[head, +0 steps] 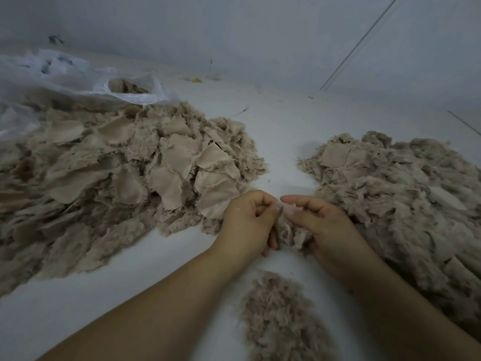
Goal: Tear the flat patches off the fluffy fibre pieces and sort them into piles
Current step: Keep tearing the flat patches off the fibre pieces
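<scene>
Hands meet over the white table, a fluffy piece held between them. Left hand pinches its top edge, fingers curled tight; right hand curls round the bulk, likely bracing for the tear. Big pile toward the left edge shows many flat patches; right pile sits beside the right hand; small fluff heap near the front edge, between the forearms
</scene>
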The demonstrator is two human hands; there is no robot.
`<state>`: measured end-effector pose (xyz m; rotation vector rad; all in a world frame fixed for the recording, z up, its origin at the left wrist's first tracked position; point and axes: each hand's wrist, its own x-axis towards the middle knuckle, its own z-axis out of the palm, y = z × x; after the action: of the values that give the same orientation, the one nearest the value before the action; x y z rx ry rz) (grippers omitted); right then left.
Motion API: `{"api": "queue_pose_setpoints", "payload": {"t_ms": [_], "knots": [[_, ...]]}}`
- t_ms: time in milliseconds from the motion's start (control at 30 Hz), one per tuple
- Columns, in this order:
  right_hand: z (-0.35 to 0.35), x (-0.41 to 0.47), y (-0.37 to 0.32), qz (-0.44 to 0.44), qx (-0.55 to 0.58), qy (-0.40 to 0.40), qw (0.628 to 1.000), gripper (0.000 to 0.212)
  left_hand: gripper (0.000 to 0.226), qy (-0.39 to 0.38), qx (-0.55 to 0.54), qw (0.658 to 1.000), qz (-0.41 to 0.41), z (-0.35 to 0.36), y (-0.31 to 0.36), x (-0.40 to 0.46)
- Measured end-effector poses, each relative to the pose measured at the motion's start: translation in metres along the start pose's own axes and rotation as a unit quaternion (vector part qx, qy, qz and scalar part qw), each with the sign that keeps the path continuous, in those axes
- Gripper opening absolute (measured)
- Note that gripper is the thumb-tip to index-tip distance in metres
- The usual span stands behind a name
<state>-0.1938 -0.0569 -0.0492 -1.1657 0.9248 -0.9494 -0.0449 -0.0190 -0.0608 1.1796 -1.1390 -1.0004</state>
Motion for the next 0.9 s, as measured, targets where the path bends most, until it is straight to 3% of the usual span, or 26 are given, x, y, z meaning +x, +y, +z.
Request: {"api": "queue_pose_setpoints", "payload": {"t_ms": [100, 267, 433, 533, 600, 733, 767, 833, 900], "knots": [[0.002, 0.000, 0.000, -0.011, 0.001, 0.007, 1.000, 0.039, 0.027, 0.022, -0.024, 0.999, -0.014, -0.002, 0.001, 0.003], [0.006, -0.001, 0.001, -0.009, 0.045, 0.039, 0.998, 0.026, 0.011, 0.002, -0.033, 0.999, -0.005, -0.004, 0.003, 0.003], [0.006, -0.004, 0.001, -0.036, 0.008, -0.002, 0.999, 0.045, 0.019, 0.010, -0.050, 0.999, 0.006, -0.002, 0.001, 0.000], [0.008, -0.004, 0.004, -0.053, -0.075, 0.001, 0.996, 0.023, 0.022, 0.032, -0.065, 0.997, 0.006, -0.007, 0.003, 0.001], [0.007, -0.002, 0.005, -0.041, -0.061, 0.017, 0.997, 0.012, 0.026, 0.041, -0.069, 0.997, 0.006, -0.010, 0.003, 0.001], [0.004, 0.002, 0.004, -0.018, 0.033, 0.039, 0.999, 0.015, 0.033, 0.031, -0.082, 0.996, -0.001, -0.011, 0.004, 0.002], [0.005, 0.000, 0.002, -0.023, 0.029, 0.022, 0.999, 0.008, 0.034, 0.025, -0.072, 0.997, -0.001, -0.011, 0.003, 0.001], [0.006, -0.004, 0.003, -0.034, 0.002, -0.020, 0.999, 0.017, 0.037, 0.018, -0.052, 0.998, 0.001, -0.008, 0.002, 0.001], [0.008, -0.005, 0.003, -0.036, -0.015, -0.011, 0.999, 0.010, 0.038, 0.018, -0.051, 0.999, 0.002, -0.007, 0.001, 0.001]]}}
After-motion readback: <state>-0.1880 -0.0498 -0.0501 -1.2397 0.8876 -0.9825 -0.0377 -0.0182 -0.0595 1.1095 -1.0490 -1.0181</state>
